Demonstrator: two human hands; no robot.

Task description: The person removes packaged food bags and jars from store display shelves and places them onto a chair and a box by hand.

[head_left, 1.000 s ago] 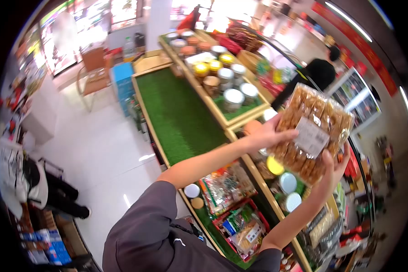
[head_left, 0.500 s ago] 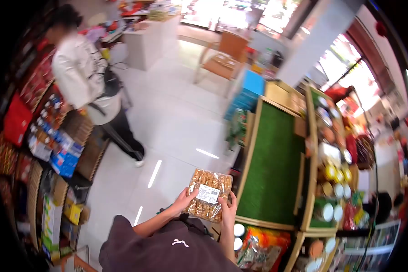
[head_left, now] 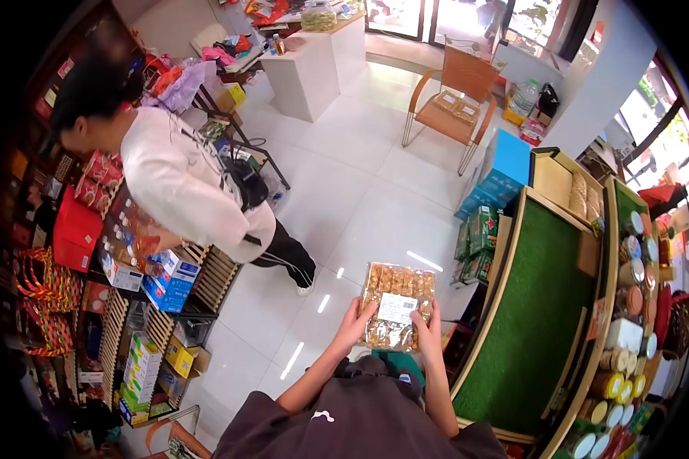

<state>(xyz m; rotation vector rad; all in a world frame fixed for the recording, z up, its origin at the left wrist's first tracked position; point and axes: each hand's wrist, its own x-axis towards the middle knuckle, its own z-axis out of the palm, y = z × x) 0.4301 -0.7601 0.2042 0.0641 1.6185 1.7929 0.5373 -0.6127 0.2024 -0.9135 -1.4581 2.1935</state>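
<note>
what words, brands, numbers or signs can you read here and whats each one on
None can be read for certain.
White label on the clear package: print too small.
Green boxes: too small.
Blue-and-white box: too small.
Co-worker's pale top: dark marks, unreadable.

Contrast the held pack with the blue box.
The pack is clear-wrapped, showing brown pieces; the blue box is opaque. The pack is held by the left hand and right hand; the blue box sits beside the green display, untouched. The pack is flat; the blue box is bulky. Both look rectangular.
</note>
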